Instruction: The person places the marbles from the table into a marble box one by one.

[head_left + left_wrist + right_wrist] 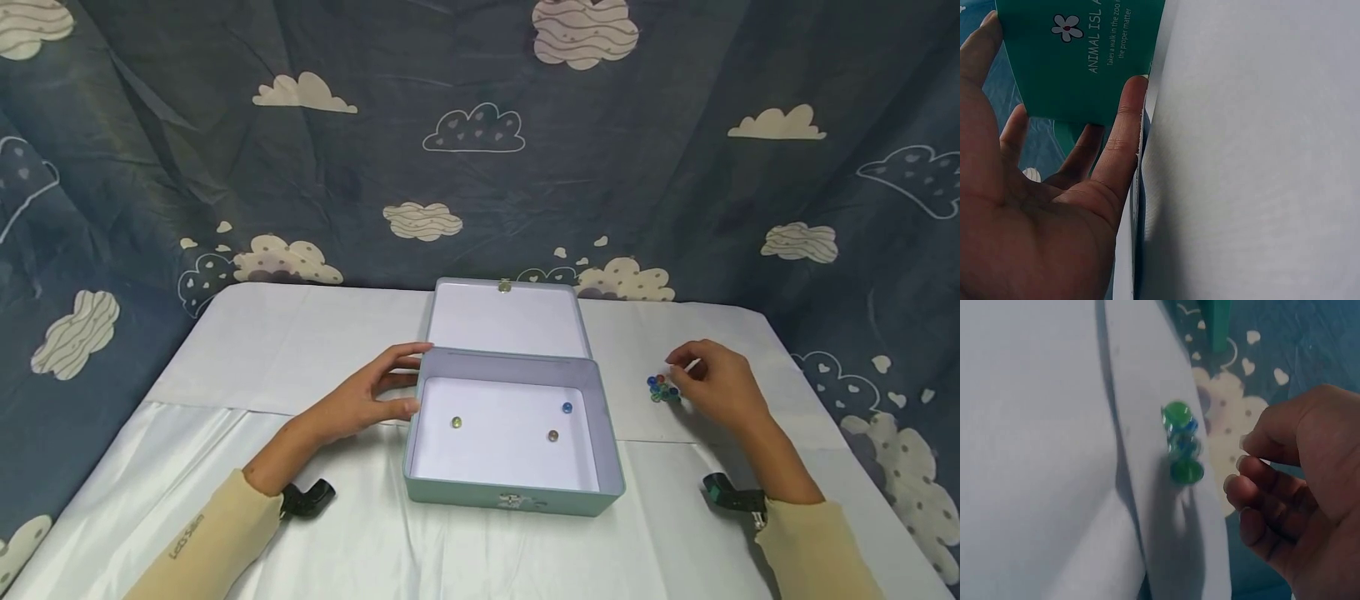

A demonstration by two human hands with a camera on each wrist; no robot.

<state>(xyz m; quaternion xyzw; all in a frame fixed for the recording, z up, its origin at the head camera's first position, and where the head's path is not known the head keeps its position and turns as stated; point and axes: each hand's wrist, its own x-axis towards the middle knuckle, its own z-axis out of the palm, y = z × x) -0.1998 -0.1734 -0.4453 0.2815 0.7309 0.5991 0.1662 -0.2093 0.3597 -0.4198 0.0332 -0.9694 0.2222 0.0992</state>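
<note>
Looks like picking: the loosely curled, apparently empty right hand (716,382) must pinch the multicoloured glass marbles (1184,445) beside it; the outspread left hand (366,396) touches the green rectangular metal box (457,491).

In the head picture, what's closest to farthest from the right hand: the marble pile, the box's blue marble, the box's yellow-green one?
1. Marble pile, right of the box.
2. Blue marble, inside, right.
3. Yellow-green marble, inside, left.

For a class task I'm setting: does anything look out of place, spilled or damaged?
Nothing stands out. The rectangular green box sits upright, its flat white-lined lid open; three small round glass marbles lie inside, and a bunch of colourful glass marbles rests on the white cloth by the right hand.
</note>
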